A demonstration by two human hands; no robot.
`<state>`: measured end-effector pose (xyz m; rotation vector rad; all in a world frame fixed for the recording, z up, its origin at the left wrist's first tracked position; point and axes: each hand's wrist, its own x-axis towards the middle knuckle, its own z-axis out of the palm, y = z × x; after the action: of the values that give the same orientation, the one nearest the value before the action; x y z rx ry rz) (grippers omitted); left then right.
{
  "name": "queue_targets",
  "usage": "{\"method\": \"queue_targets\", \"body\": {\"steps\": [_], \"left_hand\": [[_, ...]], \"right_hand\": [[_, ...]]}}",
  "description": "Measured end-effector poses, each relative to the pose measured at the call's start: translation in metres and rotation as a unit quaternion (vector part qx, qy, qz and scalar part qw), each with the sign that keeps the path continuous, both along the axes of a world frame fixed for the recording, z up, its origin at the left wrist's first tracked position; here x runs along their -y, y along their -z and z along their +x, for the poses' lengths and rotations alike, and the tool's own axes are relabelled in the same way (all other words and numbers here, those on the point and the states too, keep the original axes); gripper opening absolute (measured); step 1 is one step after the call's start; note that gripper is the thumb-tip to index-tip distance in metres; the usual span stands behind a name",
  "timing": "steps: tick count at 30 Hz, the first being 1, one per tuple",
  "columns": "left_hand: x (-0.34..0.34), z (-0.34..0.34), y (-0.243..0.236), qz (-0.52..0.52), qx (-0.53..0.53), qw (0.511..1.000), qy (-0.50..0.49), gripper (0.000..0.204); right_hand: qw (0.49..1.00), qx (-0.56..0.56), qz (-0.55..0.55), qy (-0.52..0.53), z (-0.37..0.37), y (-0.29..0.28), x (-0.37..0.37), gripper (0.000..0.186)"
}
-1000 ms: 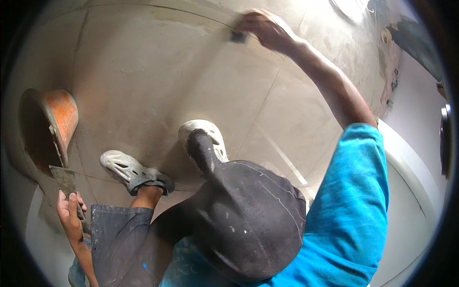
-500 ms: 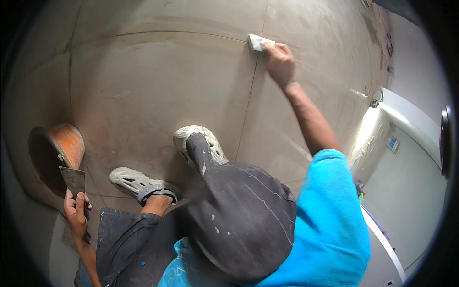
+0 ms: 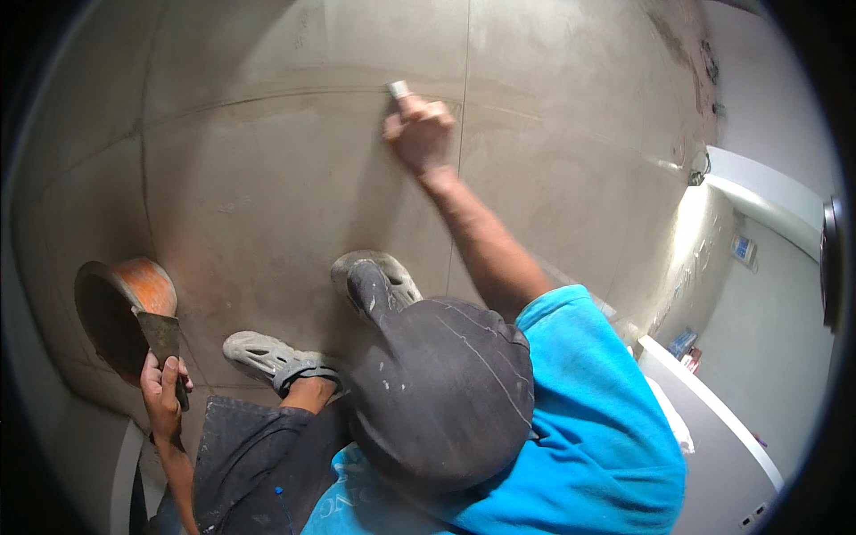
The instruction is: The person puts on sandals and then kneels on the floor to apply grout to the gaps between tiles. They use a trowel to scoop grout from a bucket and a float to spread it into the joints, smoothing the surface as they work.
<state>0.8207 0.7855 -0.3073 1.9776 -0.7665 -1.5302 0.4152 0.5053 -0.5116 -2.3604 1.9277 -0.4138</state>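
My right hand (image 3: 421, 138), arm stretched far forward, is closed on a small white flat-edged block (image 3: 398, 89). Its front end lies against a joint line of the dusty grey-brown tiled floor (image 3: 276, 169); most of the block is covered by the fingers. On the left, my left hand (image 3: 162, 401) grips a putty knife (image 3: 160, 337) by its dark handle, the worn metal blade pointing up. That blade overlaps the rim of an orange-sided bucket (image 3: 150, 285) with a dark inside.
My pale clogs (image 3: 267, 355) stand on the tiles in front of my bent knee (image 3: 437, 392). A bright grey wall with a white ledge (image 3: 758, 178) rises at the right. Small packages (image 3: 685, 343) lie near the white-edged panel (image 3: 713, 401) at lower right.
My right hand has slid left along the joint line with the white block, past the crossing of the joints. My left hand keeps the putty knife beside the bucket. The view has shifted slightly.
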Motion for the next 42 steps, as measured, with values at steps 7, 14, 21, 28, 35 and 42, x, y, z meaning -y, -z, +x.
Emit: {"method": "queue_targets", "body": {"steps": [7,14,21,28,35,42], "left_hand": [[0.001,0.003,-0.012,-0.019,0.078,0.997,0.018,0.042],[-0.026,0.013,-0.002,-0.066,0.118,0.99,-0.032,0.037],[0.003,-0.034,0.01,-0.136,-0.017,0.986,-0.093,0.025],[0.047,-0.043,0.0,-0.181,-0.118,0.976,-0.02,0.027],[0.041,-0.036,-0.022,-0.161,-0.127,0.978,-0.04,0.025],[0.039,-0.04,-0.027,-0.217,-0.112,0.97,-0.016,0.022]], "right_hand": [[0.992,0.105,-0.068,-0.035,-0.071,0.001,0.008,0.033],[0.982,0.138,0.12,0.052,-0.077,0.01,-0.033,0.029],[0.675,0.629,0.353,-0.156,0.14,-0.102,-0.06,0.056],[0.827,0.464,0.187,-0.257,0.176,-0.2,-0.08,0.033],[0.772,0.371,-0.024,-0.515,0.192,-0.199,-0.082,0.037],[0.864,0.115,-0.086,-0.482,0.176,-0.209,-0.063,0.047]]}}
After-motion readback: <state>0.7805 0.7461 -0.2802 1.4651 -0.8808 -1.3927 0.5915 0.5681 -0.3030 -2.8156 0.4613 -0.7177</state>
